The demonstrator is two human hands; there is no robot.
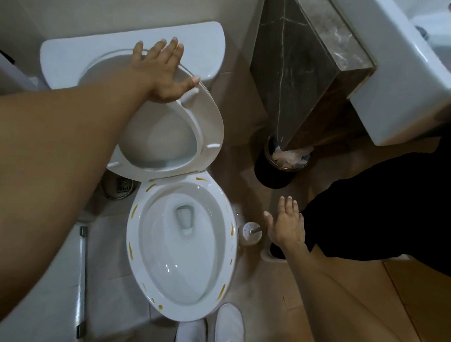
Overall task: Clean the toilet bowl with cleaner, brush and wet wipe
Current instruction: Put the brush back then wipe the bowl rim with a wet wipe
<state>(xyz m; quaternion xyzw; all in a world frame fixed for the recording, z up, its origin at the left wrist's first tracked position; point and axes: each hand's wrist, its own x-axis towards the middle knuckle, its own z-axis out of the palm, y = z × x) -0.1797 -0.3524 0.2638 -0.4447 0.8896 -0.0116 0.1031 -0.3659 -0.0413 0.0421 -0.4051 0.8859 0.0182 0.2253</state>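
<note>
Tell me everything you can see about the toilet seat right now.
The toilet seat is a white, glossy, plastic-looking oval ring, raised together with the lid behind it and leaning back toward the tank. Small white bumpers show on its underside. It is hinged at the back of the bowl rim, which carries yellow-brown smears. The left hand rests on its top edge with fingers spread; the right hand hangs open, away from it.

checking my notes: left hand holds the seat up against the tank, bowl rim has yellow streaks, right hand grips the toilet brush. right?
Not quite: in the head view the right hand is open beside the toilet brush, not gripping it. The rest holds.
</note>
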